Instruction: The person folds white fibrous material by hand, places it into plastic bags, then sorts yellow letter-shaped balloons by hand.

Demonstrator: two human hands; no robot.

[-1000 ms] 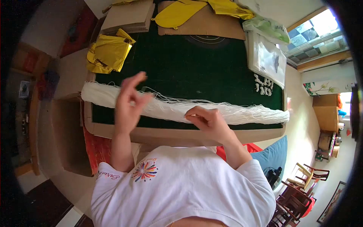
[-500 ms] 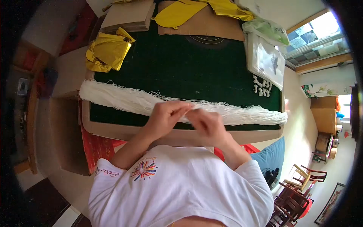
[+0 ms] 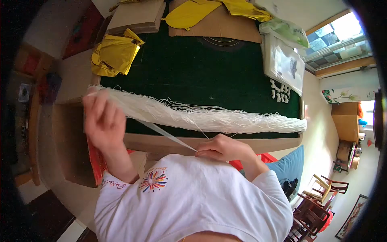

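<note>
1. apart now, after meeting by the middle of the white thread bundle (image 3: 225, 120) in the earlier frame, the hands split: left hand (image 3: 105, 121) at the bundle's left end, right hand (image 3: 226, 148) below its middle.
2. left hand is blurred, fingers loosely curled; whether it grips anything, i cannot tell.
3. right hand is closed to a pinch on a pale strand (image 3: 167, 135), stretched slantwise toward the left hand.
4. the bundle lies lengthwise along the near side of the green tabletop (image 3: 181, 70).
5. beyond are gold foil (image 3: 119, 52) at left, plastic bags (image 3: 282, 64) at right, cardboard (image 3: 225, 30) farthest.
</note>
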